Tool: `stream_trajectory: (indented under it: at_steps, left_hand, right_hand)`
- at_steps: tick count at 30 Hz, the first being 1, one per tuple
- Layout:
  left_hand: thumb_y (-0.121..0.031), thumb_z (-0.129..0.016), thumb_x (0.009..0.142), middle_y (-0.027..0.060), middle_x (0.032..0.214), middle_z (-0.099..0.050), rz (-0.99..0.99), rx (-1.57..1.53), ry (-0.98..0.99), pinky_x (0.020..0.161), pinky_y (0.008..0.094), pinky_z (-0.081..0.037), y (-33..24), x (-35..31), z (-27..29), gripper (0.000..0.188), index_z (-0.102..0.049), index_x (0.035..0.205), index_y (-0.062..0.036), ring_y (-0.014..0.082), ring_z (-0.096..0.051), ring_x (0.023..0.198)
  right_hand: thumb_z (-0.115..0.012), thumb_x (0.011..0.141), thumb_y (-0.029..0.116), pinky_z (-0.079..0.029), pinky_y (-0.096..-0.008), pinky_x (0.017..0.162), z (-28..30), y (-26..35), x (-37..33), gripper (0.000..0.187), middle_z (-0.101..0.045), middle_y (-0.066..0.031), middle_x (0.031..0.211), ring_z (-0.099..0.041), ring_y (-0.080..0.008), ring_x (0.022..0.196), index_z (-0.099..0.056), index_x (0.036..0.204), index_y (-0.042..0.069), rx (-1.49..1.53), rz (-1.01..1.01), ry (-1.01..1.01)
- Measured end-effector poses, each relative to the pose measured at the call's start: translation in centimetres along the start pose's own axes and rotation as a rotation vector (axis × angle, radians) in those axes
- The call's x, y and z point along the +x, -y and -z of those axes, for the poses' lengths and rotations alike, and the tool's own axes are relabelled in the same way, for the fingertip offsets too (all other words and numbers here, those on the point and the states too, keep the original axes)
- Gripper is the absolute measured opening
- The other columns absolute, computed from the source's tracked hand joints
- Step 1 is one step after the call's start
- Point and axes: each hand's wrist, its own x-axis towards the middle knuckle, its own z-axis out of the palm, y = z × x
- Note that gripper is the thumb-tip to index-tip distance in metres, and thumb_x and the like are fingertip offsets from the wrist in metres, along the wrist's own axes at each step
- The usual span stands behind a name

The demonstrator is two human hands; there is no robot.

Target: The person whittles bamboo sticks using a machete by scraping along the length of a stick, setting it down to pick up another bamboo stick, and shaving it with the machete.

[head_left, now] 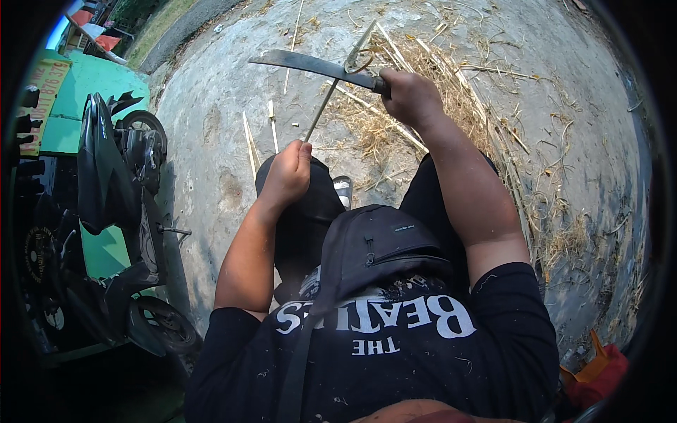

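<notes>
My right hand point(412, 99) is wrapped round the handle of a machete point(303, 62), whose dark, long blade points left. In my left hand point(288, 173) is the near end of a thin strip point(322, 109), seemingly bamboo, which slants up and away between my knees. The blade lies across this strip, close to its far part. A pale curled shaving point(362, 65) stands out beside the blade, near the handle. Both hands are closed, the left one lower and nearer to me.
Loose shavings point(377, 132) and long split strips point(451, 77) litter the concrete ahead and to the right. More strips point(273, 120) lie by my left knee. A black motorcycle point(106, 169) stands at left, a red and orange bag point(599, 374) at lower right. A black bag point(381, 243) hangs before me.
</notes>
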Motion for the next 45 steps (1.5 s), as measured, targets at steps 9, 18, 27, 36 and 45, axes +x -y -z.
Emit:
stream_trajectory:
  at_steps: [9, 18, 27, 36, 45]
  left_hand:
    - [-0.03, -0.046, 0.11, 0.0305, 0.083, -0.062, 0.01, -0.038, -0.039, 0.071, 0.0524, -0.047, 0.0, 0.5, -0.6, 0.038, -0.055, 0.095, 0.0029, 0.0544, -0.059, 0.084]
    - [-0.034, -0.044, 0.11, 0.0303, 0.086, -0.064, 0.055, 0.009, -0.004, 0.075, 0.0531, -0.048, -0.4, 0.7, -0.7, 0.042, -0.056, 0.096, 0.0036, 0.052, -0.061, 0.085]
    - [-0.032, -0.044, 0.111, 0.0219, 0.084, -0.063, 0.096, 0.055, 0.031, 0.077, 0.0437, -0.049, -0.2, 0.9, -0.9, 0.04, -0.057, 0.098, 0.0032, 0.035, -0.062, 0.08]
    - [-0.032, -0.044, 0.111, 0.0199, 0.085, -0.064, 0.133, 0.048, 0.035, 0.078, 0.0418, -0.049, 0.5, 1.3, -1.0, 0.04, -0.059, 0.098, 0.0031, 0.0321, -0.063, 0.081]
    - [-0.03, -0.045, 0.11, 0.0306, 0.081, -0.062, 0.065, 0.042, -0.025, 0.07, 0.0531, -0.047, 1.3, 0.9, -0.4, 0.038, -0.054, 0.094, 0.0031, 0.0534, -0.06, 0.081]
  right_hand:
    - [-0.067, 0.09, 0.021, -0.058, -0.0478, 0.068, 0.3, 0.5, 0.1, 0.008, -0.073, -0.0096, 0.083, -0.073, -0.0341, 0.077, -0.066, 0.096, 0.016, -0.047, -0.052, -0.005]
    - [-0.063, 0.092, 0.02, -0.058, -0.0475, 0.07, -0.4, -0.1, 1.4, 0.01, -0.074, -0.0101, 0.085, -0.074, -0.0329, 0.08, -0.067, 0.1, 0.016, -0.092, -0.065, 0.057]
    - [-0.065, 0.09, 0.019, -0.058, -0.048, 0.074, -0.3, 0.6, 1.0, 0.013, -0.074, -0.0131, 0.087, -0.074, -0.0344, 0.084, -0.068, 0.102, 0.014, 0.007, -0.142, 0.065]
    - [-0.063, 0.091, 0.018, -0.058, -0.0473, 0.075, -0.1, 1.5, 0.9, 0.008, -0.073, -0.0119, 0.085, -0.074, -0.0331, 0.086, -0.067, 0.097, 0.014, -0.054, -0.024, 0.059]
    - [-0.065, 0.088, 0.022, -0.058, -0.049, 0.077, 0.5, -3.6, 1.6, 0.018, -0.074, -0.0151, 0.091, -0.073, -0.0356, 0.085, -0.068, 0.105, 0.015, 0.137, -0.283, -0.055]
